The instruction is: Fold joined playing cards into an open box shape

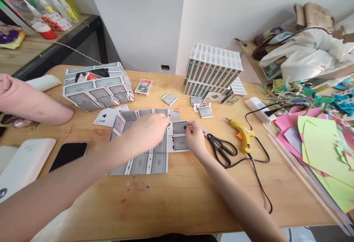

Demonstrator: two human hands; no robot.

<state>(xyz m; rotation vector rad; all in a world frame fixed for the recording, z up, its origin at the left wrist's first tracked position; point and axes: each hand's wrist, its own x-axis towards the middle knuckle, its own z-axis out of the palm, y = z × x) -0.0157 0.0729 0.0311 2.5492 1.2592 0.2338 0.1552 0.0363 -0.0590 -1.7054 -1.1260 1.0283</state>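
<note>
A flat assembly of grey-backed playing cards lies on the table, with some panels standing up along its left side and back. My left hand reaches over it, fingers curled and pressed together near its right edge; what they hold, if anything, is hidden. My right hand pinches the right edge of a small cut playing card piece at the assembly's right side. Another cut card piece lies just below it. Black-handled scissors rest beside my right hand, their blades partly behind it.
A yellow glue gun with its black cable lies at right. Stacked card boxes and a card-covered box stand at the back. A phone and a pink roll are at left, coloured paper at far right.
</note>
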